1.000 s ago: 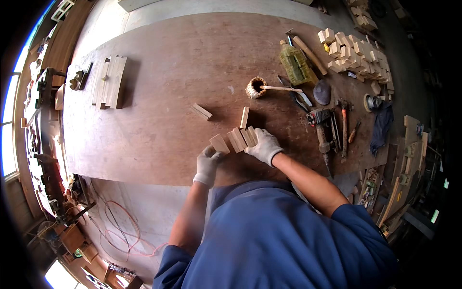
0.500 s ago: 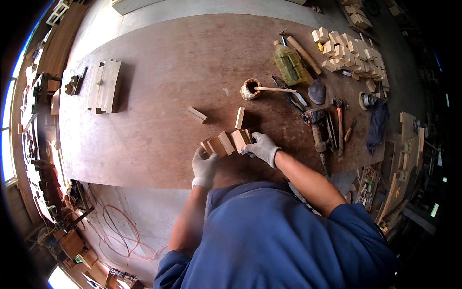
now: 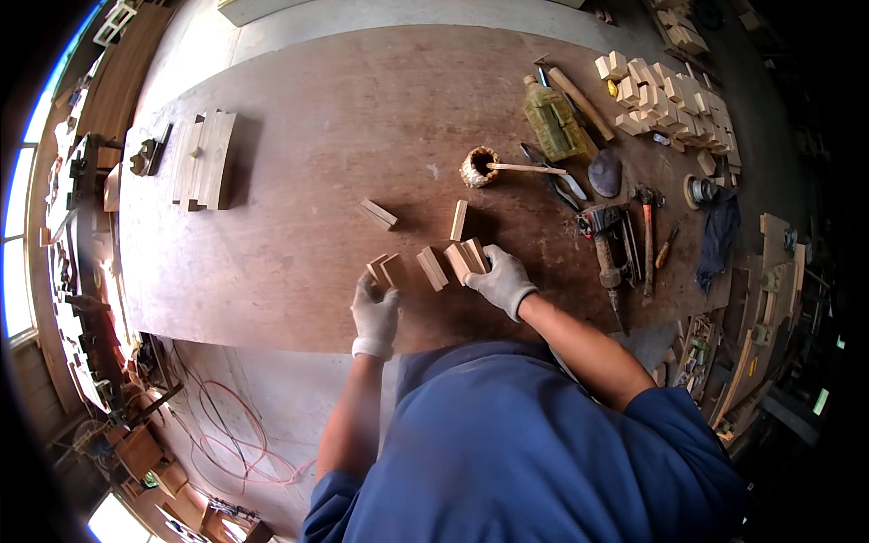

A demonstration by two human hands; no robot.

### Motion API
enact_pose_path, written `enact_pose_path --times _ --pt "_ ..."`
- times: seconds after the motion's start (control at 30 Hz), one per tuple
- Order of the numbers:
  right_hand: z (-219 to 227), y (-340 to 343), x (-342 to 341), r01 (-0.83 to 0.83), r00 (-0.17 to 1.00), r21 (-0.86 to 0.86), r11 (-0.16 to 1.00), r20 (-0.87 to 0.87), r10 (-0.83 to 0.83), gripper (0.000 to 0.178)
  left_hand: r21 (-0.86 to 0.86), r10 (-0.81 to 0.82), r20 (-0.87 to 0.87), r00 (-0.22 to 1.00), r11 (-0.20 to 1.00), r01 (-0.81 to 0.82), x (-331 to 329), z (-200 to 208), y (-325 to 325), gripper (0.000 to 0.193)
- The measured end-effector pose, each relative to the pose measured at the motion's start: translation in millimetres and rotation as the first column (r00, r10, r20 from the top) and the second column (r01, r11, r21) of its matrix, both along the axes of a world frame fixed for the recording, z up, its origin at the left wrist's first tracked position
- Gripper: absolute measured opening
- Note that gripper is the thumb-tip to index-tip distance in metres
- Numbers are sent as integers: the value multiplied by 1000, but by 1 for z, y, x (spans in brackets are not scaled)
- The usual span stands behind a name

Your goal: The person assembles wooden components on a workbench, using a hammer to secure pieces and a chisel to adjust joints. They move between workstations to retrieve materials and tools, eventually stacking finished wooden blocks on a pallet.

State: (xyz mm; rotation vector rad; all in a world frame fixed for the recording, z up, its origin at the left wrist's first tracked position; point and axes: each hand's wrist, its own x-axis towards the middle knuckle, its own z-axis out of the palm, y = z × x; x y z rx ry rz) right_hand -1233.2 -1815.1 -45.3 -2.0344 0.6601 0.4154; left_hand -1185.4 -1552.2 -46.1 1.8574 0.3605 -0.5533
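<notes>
Both my hands wear pale work gloves and rest low over the brown tabletop (image 3: pixel 299 181). My left hand (image 3: pixel 375 319) is closed around a pair of small wooden blocks (image 3: pixel 389 269), thumb and fingers at their ends. To the right, my right hand (image 3: pixel 503 284) grips another group of wooden blocks (image 3: pixel 462 260) standing side by side; its fingertips are partly hidden behind them. Between the two groups, a single wooden block (image 3: pixel 432 269) lies apart, touched by neither hand. Just beyond are a loose block (image 3: pixel 378 214) and an upright-looking block (image 3: pixel 460 220).
Beyond my right hand are a woven pot (image 3: pixel 477 168) with a stick across it, a yellowish bottle (image 3: pixel 554 125), a power drill (image 3: pixel 601 244) and a hammer (image 3: pixel 646 226). Wooden blocks (image 3: pixel 674 104) are piled far right. A jointed wooden piece (image 3: pixel 210 163) lies at left.
My left hand has moved left with its two blocks, opening a gap to the single block in the middle. My right hand's blocks have shifted slightly right. The whole view has swung a little.
</notes>
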Motion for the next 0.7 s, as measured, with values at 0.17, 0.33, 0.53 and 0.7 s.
enact_pose_path --times 0.17,0.33,0.53,0.7 --pt "13 5 1 -211 977 -214 954 -50 205 57 575 -364 226 903 798 178 -6 -7 0 67" --pt "5 6 -3 -289 957 -202 936 -96 274 71 580 -279 193 941 805 120 -9 3 -23 80" --pt "-2 -5 12 -111 984 -264 958 104 143 65 719 -683 385 620 643 263 -7 14 -38 92" --pt "8 -2 74 -118 992 -252 961 -61 106 56 769 -831 235 504 476 428 0 6 -63 95"
